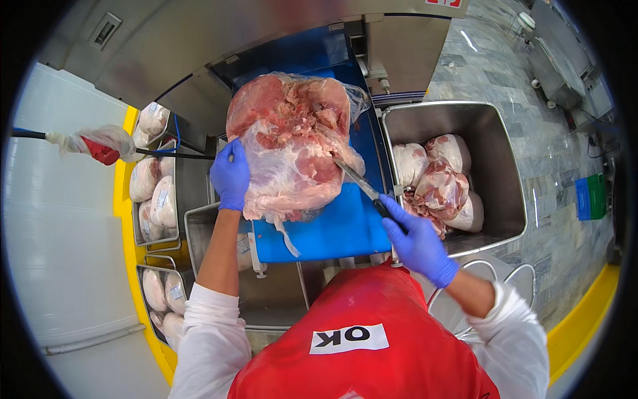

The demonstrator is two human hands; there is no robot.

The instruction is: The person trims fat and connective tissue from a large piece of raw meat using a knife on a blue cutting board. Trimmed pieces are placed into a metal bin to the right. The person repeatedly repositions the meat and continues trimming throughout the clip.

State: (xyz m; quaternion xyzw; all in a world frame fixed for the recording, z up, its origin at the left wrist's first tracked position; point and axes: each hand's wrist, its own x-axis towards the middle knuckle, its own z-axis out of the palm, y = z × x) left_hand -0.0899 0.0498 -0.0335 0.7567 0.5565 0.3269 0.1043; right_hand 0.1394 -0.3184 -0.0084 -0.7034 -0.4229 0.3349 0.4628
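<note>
A large slab of raw pink meat (312,174), partly wrapped in clear plastic film (357,100), lies on a blue conveyor belt (312,226) in front of me. My right hand (420,243), in a blue glove, is closed around the dark handle of a knife (359,178). The blade points up and to the left, its tip at the meat's right side. At the meat's left edge, my gloved left hand (230,176) has its fingers curled in beside the film. Whether it pinches film or meat is hidden.
Right of the belt stands a deep metal bin (502,179) with several pieces of meat. More wrapped meat sits in metal bins (163,238) at the left. A cable with a red-and-black connector (106,147) crosses there. A steel machine (166,40) stands beyond the belt.
</note>
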